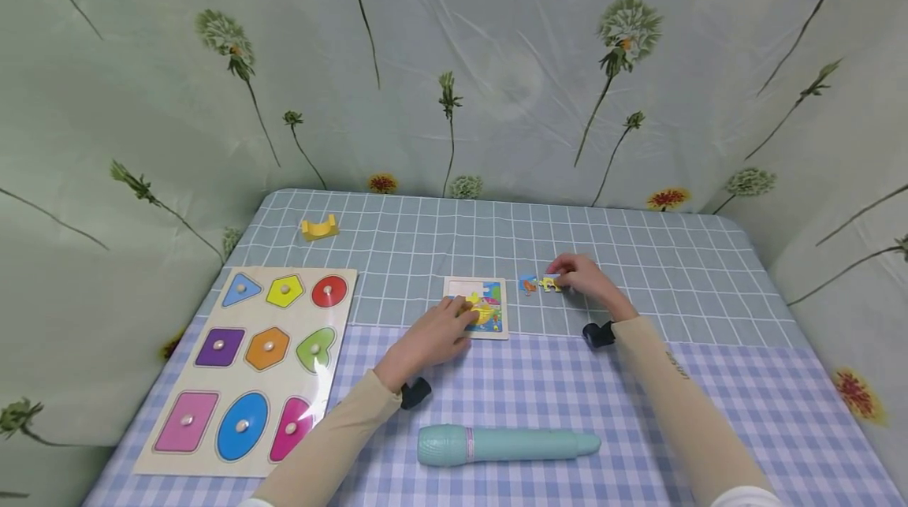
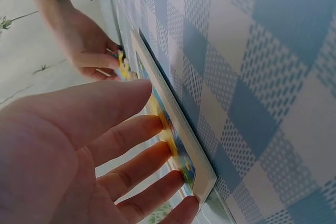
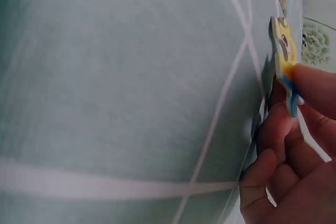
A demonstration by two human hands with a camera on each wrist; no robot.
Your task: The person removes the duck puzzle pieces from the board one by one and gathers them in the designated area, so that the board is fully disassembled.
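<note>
A small wooden jigsaw puzzle tray (image 1: 507, 311) lies mid-table, partly filled with colourful pieces; bare wood shows at its upper left. My left hand (image 1: 434, 331) rests at the tray's left side. In the left wrist view its loosely extended fingers (image 2: 134, 137) touch the tray's face and edge. Right of the tray, my right hand (image 1: 587, 280) pinches a yellow puzzle piece (image 1: 549, 284) between thumb and finger. The right wrist view shows this piece (image 3: 286, 51) tilted off the cloth, with a cartoon eye and a blue corner. A blue and orange puzzle piece (image 1: 527, 283) lies just left of it.
A large wooden shape board (image 1: 339, 381) with knobbed coloured shapes lies at the left. A teal toy microphone (image 1: 525, 444) lies near the front, between the forearms. At the back left stands a yellow arch block (image 1: 320, 229). Patterned curtains (image 1: 511, 81) enclose the table.
</note>
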